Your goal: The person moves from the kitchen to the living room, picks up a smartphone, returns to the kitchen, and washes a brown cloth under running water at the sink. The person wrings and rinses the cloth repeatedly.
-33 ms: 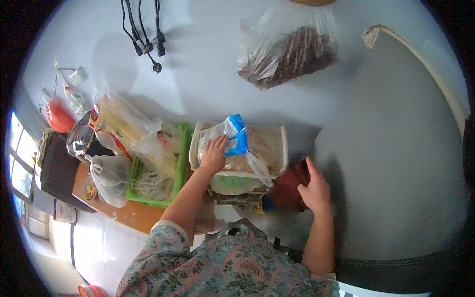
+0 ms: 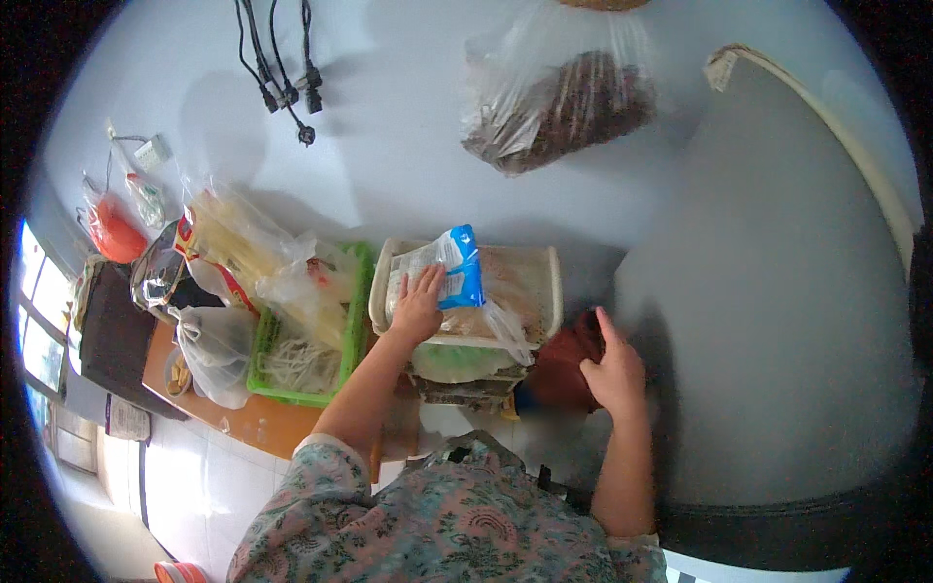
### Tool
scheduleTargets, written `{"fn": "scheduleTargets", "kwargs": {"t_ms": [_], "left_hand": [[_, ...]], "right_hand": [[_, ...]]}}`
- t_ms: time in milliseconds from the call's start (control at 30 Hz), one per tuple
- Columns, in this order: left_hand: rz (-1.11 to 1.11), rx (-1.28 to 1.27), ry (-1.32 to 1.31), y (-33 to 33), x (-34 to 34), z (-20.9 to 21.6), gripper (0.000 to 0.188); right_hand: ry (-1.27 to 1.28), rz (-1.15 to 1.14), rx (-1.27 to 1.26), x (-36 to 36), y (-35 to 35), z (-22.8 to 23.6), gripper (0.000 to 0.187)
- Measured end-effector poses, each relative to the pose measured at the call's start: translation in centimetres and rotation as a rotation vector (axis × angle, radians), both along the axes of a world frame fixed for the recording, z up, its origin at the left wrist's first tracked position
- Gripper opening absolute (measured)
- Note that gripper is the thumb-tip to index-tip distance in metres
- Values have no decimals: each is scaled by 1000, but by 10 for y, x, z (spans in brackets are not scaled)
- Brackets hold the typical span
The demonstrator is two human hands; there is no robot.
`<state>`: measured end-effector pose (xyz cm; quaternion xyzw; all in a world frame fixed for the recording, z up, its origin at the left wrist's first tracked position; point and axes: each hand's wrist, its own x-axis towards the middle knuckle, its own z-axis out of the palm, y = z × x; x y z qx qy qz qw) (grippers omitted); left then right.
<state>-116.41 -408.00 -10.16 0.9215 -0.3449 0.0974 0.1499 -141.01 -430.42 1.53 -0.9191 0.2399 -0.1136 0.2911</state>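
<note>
My left hand (image 2: 418, 306) lies with its fingers spread on a blue-and-white plastic package (image 2: 457, 272). The package rests in a cream plastic basket (image 2: 556, 291). A knotted clear plastic bag (image 2: 510, 330) with light brown contents is beside it in the same basket. To the right, my right hand (image 2: 616, 371) is against the edge of a dark red bag-like thing (image 2: 564, 369), lower than the basket. Its index finger is stretched out and its thumb stands apart; the other fingers are hidden. The lower part of the dark red thing is blurred.
A green basket (image 2: 258, 374) with clear bags stands left of the cream basket on a wooden table (image 2: 277, 432), near a tied white bag (image 2: 216, 350). A clear bag of dark brown contents (image 2: 573, 107) and black power cords (image 2: 282, 92) hang above. A large grey surface (image 2: 768, 311) is at right.
</note>
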Motion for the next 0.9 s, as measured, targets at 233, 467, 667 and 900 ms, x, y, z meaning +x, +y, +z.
{"fn": "scheduleTargets", "kwargs": {"t_ms": [233, 467, 667, 900], "left_hand": [[-468, -423, 414, 1, -116, 25, 103], [-541, -711, 741, -15, -181, 32, 115], [-345, -957, 1058, 37, -239, 14, 89], [-326, -1364, 1752, 86, -239, 21, 65]], "right_hand": [[-135, -14, 227, -7, 31, 29, 64], [-339, 317, 498, -18, 58, 3, 57], [-106, 522, 408, -35, 87, -5, 61], [-118, 336, 826, -64, 89, -26, 53]]}}
